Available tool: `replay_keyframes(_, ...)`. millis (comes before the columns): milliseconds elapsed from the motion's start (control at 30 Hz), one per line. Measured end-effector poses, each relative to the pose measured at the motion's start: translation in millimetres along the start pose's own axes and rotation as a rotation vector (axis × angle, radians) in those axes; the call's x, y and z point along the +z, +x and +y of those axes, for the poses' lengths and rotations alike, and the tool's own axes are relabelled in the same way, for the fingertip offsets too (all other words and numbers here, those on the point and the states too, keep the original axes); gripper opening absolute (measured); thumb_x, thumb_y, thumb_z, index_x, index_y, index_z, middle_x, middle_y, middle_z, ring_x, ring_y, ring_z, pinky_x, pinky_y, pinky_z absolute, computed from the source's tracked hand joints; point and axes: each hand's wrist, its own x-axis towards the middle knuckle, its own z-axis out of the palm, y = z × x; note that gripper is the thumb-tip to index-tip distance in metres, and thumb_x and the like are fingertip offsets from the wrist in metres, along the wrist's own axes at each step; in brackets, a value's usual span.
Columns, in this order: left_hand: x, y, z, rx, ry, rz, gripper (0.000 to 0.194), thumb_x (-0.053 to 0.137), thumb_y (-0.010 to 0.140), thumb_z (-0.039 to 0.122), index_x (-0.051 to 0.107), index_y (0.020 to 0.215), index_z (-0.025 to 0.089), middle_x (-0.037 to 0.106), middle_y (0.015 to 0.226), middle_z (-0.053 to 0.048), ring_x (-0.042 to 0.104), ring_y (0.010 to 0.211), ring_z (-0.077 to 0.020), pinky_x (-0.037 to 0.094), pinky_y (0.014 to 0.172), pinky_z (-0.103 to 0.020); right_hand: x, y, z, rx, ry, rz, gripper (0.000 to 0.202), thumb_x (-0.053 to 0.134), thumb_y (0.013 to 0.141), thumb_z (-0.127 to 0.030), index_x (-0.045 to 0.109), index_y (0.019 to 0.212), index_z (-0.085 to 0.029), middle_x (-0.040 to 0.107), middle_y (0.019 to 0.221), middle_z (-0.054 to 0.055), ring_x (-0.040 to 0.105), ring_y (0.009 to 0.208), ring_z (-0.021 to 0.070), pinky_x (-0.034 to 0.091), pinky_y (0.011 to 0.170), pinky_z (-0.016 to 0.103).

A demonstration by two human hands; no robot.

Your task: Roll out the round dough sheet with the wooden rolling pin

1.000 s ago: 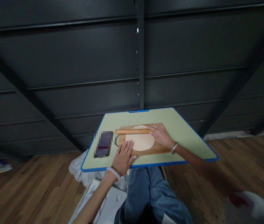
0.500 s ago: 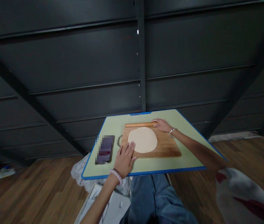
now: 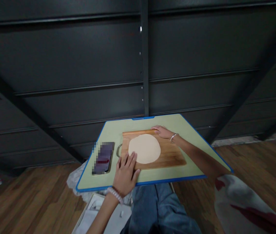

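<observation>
A flat round of dough (image 3: 144, 148) lies on a wooden cutting board (image 3: 173, 156). My left hand (image 3: 125, 174) rests palm down at the near left of the board, fingers stretched out and fingertips on the dough's lower left edge. At the board's far edge a wooden rolling pin (image 3: 136, 132) lies crosswise, beyond the dough. Its right end is under the fingers of my right hand (image 3: 163, 131), which is closed over it.
The board sits on a small pale green table (image 3: 194, 170) with a blue rim. A phone (image 3: 103, 158) lies left of the board's metal handle (image 3: 119, 150). Dark metal panels (image 3: 79, 55) stand behind the table. Below its near edge are my legs (image 3: 159, 208) and a white box (image 3: 115, 217).
The whole scene has shifted slightly left in view as the camera turned. Both hands keep nearly the same places on the dough and rolling pin.
</observation>
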Motion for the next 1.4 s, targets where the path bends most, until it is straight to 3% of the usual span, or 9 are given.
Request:
replay_keyframes(233, -2.7, -11, 12, -0.032, 0.005, 0.031, 0.059, 0.044, 0.090, 0.036, 0.030, 0.145, 0.018, 0.037, 0.148, -0.007, 0.033, 0.135, -0.0295, 0.026, 0.108, -0.052, 4, -2, -4, -0.039, 0.014, 0.005, 0.032, 0.047, 0.090, -0.013, 0.060, 0.118, -0.017, 0.061, 0.123, 0.009, 0.054, 0.112, 0.0201, 0.037, 0.100, 0.038)
replay_keyframes(433, -0.5, -10, 5, 0.010, -0.031, 0.029, 0.064, 0.045, 0.090, 0.041, 0.025, 0.146, 0.019, 0.039, 0.146, -0.011, 0.032, 0.136, -0.0299, 0.021, 0.110, -0.056, -3, -2, -2, -0.034, 0.039, 0.009, 0.031, 0.053, 0.087, -0.013, 0.062, 0.116, -0.016, 0.063, 0.120, 0.009, 0.055, 0.111, 0.0186, 0.039, 0.098, 0.032)
replay_keyframes(533, -0.4, -8, -2, -0.004, -0.121, 0.017, 0.064, 0.043, 0.091, 0.040, 0.023, 0.145, 0.013, 0.039, 0.145, -0.016, 0.035, 0.134, -0.0284, 0.028, 0.109, -0.052, -8, -5, 1, -0.002, 0.045, 0.035, 0.031, 0.050, 0.089, -0.016, 0.061, 0.117, -0.014, 0.062, 0.122, 0.011, 0.055, 0.113, 0.0188, 0.039, 0.099, 0.032)
replay_keyframes(700, -6.2, 14, -24, -0.148, -0.346, 0.054, 0.053, 0.044, 0.089, 0.036, 0.040, 0.134, 0.008, 0.057, 0.126, -0.020, 0.053, 0.119, -0.0288, 0.042, 0.098, -0.045, -18, -16, 6, 0.053, 0.041, 0.063, 0.030, 0.044, 0.091, -0.015, 0.062, 0.115, -0.012, 0.064, 0.118, 0.012, 0.056, 0.110, 0.0191, 0.039, 0.098, 0.031)
replay_keyframes(933, -10.7, 53, -45, -0.177, -0.693, 0.040, 0.027, 0.043, 0.084, 0.029, 0.061, 0.100, 0.016, 0.066, 0.108, -0.011, 0.061, 0.103, -0.0233, 0.043, 0.095, -0.038, -23, -20, 3, 0.085, 0.053, 0.037, 0.027, 0.047, 0.089, -0.016, 0.064, 0.111, -0.014, 0.066, 0.115, 0.010, 0.058, 0.105, 0.0186, 0.041, 0.094, 0.029)
replay_keyframes(1067, -12.6, 56, -42, -0.295, -0.821, 0.056, 0.021, 0.050, 0.078, 0.027, 0.063, 0.092, 0.017, 0.069, 0.098, -0.008, 0.062, 0.097, -0.0229, 0.045, 0.092, -0.038, -24, -12, -4, 0.130, 0.090, 0.061, 0.026, 0.047, 0.087, -0.013, 0.065, 0.105, -0.012, 0.065, 0.115, 0.012, 0.057, 0.106, 0.0194, 0.039, 0.095, 0.029)
replay_keyframes(1167, -17.8, 57, -40, -0.508, -1.039, 0.038, 0.018, 0.057, 0.073, 0.027, 0.064, 0.085, 0.016, 0.069, 0.095, -0.008, 0.061, 0.098, -0.0229, 0.044, 0.093, -0.038, -26, -11, -10, 0.186, 0.137, 0.106, 0.025, 0.046, 0.085, -0.011, 0.066, 0.101, -0.011, 0.065, 0.113, 0.013, 0.057, 0.106, 0.0191, 0.038, 0.095, 0.027)
replay_keyframes(1233, -22.4, 59, -42, -0.622, -1.195, -0.001, 0.017, 0.059, 0.072, 0.029, 0.064, 0.080, 0.015, 0.069, 0.091, -0.009, 0.062, 0.094, -0.0220, 0.046, 0.091, -0.037, -28, -14, -14, 0.232, 0.174, 0.142, 0.023, 0.045, 0.085, -0.011, 0.066, 0.095, -0.011, 0.067, 0.107, 0.013, 0.057, 0.103, 0.0193, 0.039, 0.094, 0.028)
replay_keyframes(1400, -37.7, 66, -49, -0.747, -1.368, -0.123, 0.016, 0.053, 0.079, 0.029, 0.060, 0.072, 0.017, 0.068, 0.081, -0.010, 0.065, 0.080, -0.0181, 0.050, 0.084, -0.036, -30, -29, -27, 0.362, 0.321, 0.183, 0.019, 0.046, 0.085, -0.014, 0.065, 0.086, -0.012, 0.068, 0.090, 0.010, 0.061, 0.089, 0.0191, 0.044, 0.083, 0.028)
